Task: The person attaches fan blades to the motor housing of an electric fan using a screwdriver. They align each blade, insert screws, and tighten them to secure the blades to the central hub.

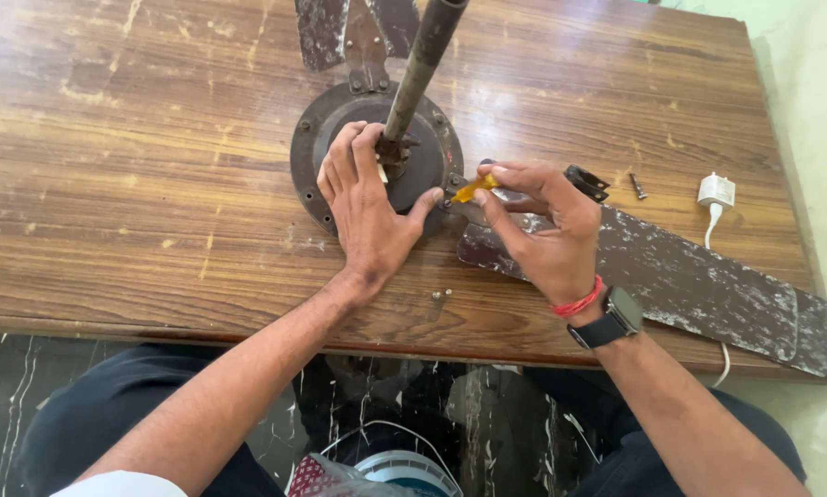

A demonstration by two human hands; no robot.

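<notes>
We press our flat, open left hand (369,207) on the heavy, stiff fan motor (376,152) while our right hand (537,225) pinches the light yellow-handled screwdriver (473,190) at its rim.

I am seeing the fan rod (422,64) running out past the top edge, so its upper end is being cut off. The upper blade (321,32) is likewise being cropped there. My left hand (367,207) is covering the near part of the motor housing (317,138). My right hand (547,230) is hiding the root of the long blade (699,281), and the tip of the yellow-handled tool (475,189) is too small for me to tell. The white cable (711,225) is dropping behind the tabletop (137,184) edge.
</notes>
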